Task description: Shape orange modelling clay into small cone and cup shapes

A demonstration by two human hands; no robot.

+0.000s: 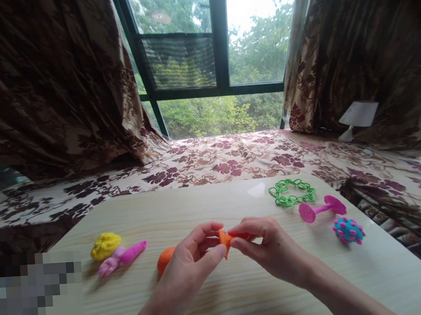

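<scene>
Both my hands meet over the middle of a pale wooden table (pixel 240 289). My left hand (pixel 195 260) and my right hand (pixel 264 249) each pinch a small orange piece of modelling clay (pixel 224 240) between thumb and fingers. A larger orange clay lump (pixel 165 260) lies on the table just left of my left hand, partly hidden behind it.
A yellow clay lump (pixel 105 245) and a pink clay shape (pixel 122 258) lie at the left. At the right are a green ring-shaped tool (pixel 291 193), a pink dumbbell-shaped tool (pixel 322 208) and a blue ball with pink knobs (pixel 348 230). A white lamp (pixel 357 117) stands on the flowered window seat.
</scene>
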